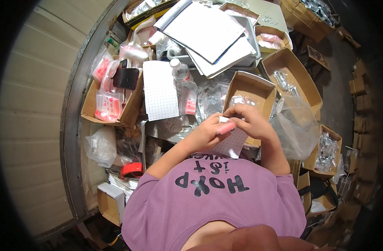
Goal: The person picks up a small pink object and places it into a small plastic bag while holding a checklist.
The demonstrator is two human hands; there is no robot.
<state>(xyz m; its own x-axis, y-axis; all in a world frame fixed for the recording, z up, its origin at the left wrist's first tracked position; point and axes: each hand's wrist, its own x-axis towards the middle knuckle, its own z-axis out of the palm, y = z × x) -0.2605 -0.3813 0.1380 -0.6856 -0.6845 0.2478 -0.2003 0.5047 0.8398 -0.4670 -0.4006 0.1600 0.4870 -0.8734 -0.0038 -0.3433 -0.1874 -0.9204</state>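
My left hand is closed on a small pink packet, which sticks out between the fingers. A small white piece shows at the same fingers; I cannot tell whether it is a label or a wrap. My right hand meets the left one, its thumb and fingers pinched together by the packet. What the right fingertips grip is hidden. Under both hands lies a white sheet of small printed labels. Just beyond them stands an open cardboard box with small clear bags of parts inside.
To the left are a box of red-and-clear bags, a dark phone and another label sheet. A clear bottle stands near a stack of papers. A large clear bag and a box are on the right.
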